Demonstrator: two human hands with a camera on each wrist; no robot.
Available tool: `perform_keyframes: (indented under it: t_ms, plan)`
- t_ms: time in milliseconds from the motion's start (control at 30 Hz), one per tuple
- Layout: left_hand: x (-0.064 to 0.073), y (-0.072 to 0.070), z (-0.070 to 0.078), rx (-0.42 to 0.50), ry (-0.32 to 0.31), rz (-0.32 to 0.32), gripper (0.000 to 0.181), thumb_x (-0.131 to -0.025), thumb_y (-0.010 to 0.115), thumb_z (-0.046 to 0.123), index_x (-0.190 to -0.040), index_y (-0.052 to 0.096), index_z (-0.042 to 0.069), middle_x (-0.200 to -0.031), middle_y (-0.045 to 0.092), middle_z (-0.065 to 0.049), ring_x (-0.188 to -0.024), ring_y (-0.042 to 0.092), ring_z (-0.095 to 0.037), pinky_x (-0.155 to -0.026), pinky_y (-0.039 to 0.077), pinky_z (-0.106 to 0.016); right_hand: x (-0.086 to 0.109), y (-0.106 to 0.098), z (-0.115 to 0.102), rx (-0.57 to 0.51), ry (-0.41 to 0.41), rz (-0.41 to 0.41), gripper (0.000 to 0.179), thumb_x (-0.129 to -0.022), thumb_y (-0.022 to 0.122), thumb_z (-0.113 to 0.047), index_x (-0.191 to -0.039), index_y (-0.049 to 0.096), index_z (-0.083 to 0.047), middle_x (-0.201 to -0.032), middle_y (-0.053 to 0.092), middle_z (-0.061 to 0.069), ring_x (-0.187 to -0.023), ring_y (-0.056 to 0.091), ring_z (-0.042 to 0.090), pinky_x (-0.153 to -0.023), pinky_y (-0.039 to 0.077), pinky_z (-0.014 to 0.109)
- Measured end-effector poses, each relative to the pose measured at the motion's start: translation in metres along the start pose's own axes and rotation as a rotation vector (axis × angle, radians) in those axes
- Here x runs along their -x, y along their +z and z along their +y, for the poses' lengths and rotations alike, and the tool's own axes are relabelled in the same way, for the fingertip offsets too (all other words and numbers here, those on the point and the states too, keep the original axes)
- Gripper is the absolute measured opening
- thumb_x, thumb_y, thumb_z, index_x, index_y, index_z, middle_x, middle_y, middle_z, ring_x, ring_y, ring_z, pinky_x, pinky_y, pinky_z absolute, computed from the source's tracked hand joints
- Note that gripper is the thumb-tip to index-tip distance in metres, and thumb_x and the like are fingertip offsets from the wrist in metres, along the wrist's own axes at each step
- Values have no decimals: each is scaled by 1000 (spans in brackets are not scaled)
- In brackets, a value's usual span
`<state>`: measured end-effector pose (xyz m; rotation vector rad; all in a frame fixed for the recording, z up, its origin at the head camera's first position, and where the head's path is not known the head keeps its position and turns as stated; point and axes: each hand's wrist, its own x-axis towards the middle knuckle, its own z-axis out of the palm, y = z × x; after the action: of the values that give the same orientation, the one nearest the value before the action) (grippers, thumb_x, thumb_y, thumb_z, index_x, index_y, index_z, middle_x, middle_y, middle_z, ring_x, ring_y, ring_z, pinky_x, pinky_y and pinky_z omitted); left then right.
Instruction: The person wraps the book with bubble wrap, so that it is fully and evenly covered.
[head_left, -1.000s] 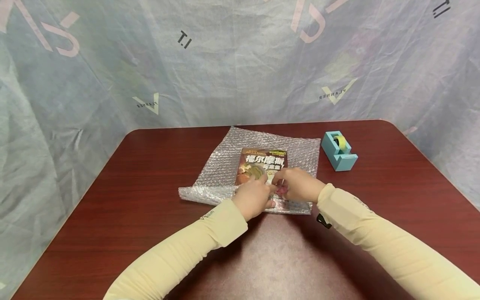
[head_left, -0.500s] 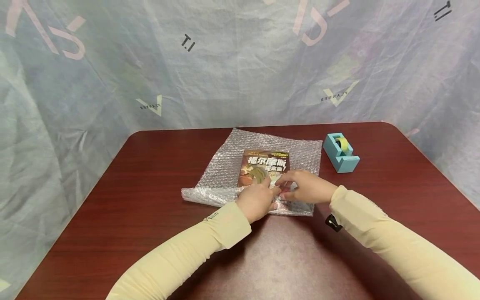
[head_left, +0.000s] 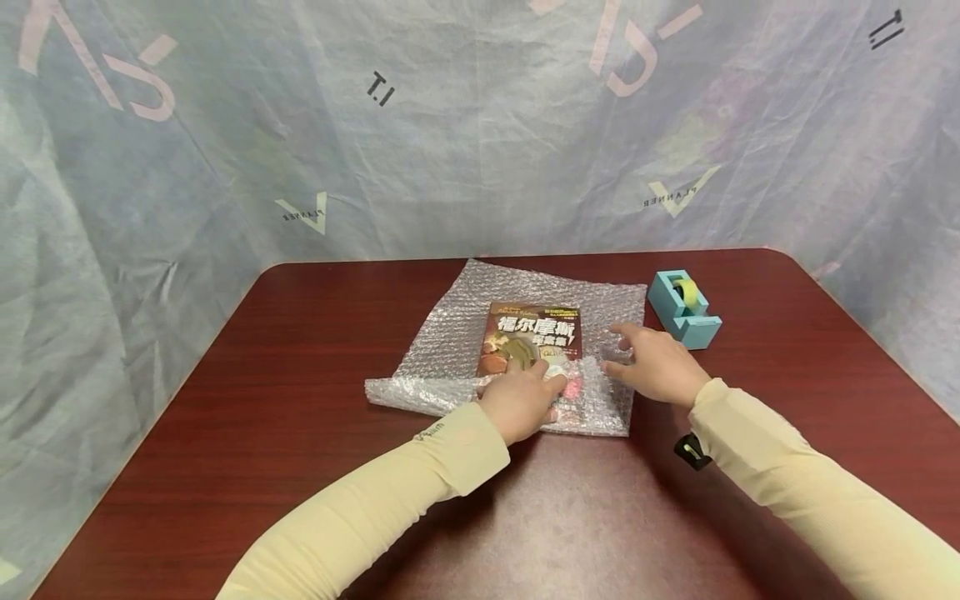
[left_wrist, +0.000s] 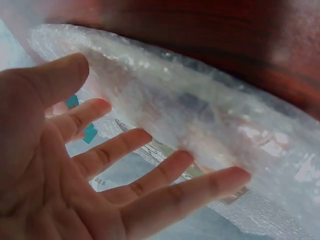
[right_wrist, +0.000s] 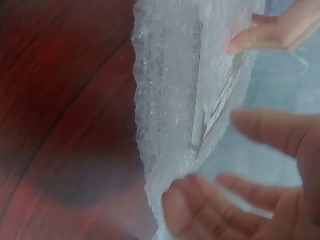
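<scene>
On the worktop, the bubble wrap lies beneath the book, its near edge folded over the cover's lower part, and keeping that fold snug would seem to call for steady, flat pressure without shifting the book. The left hand rests spread fingers on the fold, while the right hand, fingers parted and pinching nothing, is at the wrap's right edge, near the tape dispenser. Half a second earlier the right hand was at the fold, beside the left.
</scene>
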<state>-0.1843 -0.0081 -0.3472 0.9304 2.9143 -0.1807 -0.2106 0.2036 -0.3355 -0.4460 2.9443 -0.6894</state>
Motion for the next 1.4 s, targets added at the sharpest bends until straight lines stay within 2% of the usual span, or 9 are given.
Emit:
perform_keyframes:
  t_ms: [100,233,500,633,767,867,1000,1233,1400]
  plan:
    - [0,0,1,-2,-10,-12,39,-98,66,39,-131,60,20,-131,60,-5,-116,58,-34,-71,61,-40,1,-3,4,23,70,-5,72,-94,71,-25,-146,40,15,-103,68,26,-87,67,38,-72,55,53]
    - [0,0,2,-7,-17,-24,38,-99,65,38,-132,59,20,-131,59,-6,-116,57,-34,-71,61,-42,0,-4,13,4,117,-37,79,-96,70,-26,-147,31,19,-84,59,14,-70,57,26,-63,48,43]
    - [1,-1,5,-6,-6,-7,38,-99,66,37,-133,59,21,-130,59,-5,-113,57,-32,-69,60,-36,-5,-3,27,-179,270,-89,89,-97,68,-25,-152,13,19,-109,58,27,-98,60,38,-81,52,49]
    - [1,-2,6,-3,-12,-12,38,-99,67,38,-132,58,21,-131,58,-4,-114,56,-32,-70,60,-36,-7,-1,29,-291,298,-138,90,-99,65,-21,-152,5,21,-100,65,25,-90,67,32,-86,56,49]
    - [1,-2,5,6,-20,-16,39,-98,67,37,-132,58,21,-131,58,-4,-115,56,-32,-71,60,-38,-8,3,30,-417,286,-185,68,-101,63,-16,-142,25,23,-81,65,13,-73,65,16,-77,60,38]
    - [1,-1,4,13,-28,-18,38,-98,67,38,-131,58,20,-131,58,-5,-115,56,-32,-72,60,-38,-8,6,30,-501,262,-222,45,-101,63,-15,-124,44,19,-82,66,9,-71,65,13,-71,60,34]
    - [-1,0,3,13,-31,-27,38,-99,66,38,-132,57,21,-133,57,-4,-118,55,-33,-73,60,-41,-8,9,29,-549,200,-256,31,-101,63,-14,-116,58,13,-81,68,4,-70,65,13,-69,60,33]
    - [-2,2,0,-3,-20,-18,37,-100,65,38,-132,58,21,-132,58,-5,-116,55,-33,-72,61,-41,-9,9,20,-527,56,-202,25,-103,59,-17,-109,64,7,-82,67,3,-72,64,15,-69,57,32]
    - [-1,2,1,-6,-9,-2,34,-99,66,37,-127,59,20,-129,59,-5,-113,56,-32,-70,60,-39,-10,10,15,-597,12,-218,36,-108,50,-23,-116,62,10,-85,61,5,-79,61,15,-72,58,32]
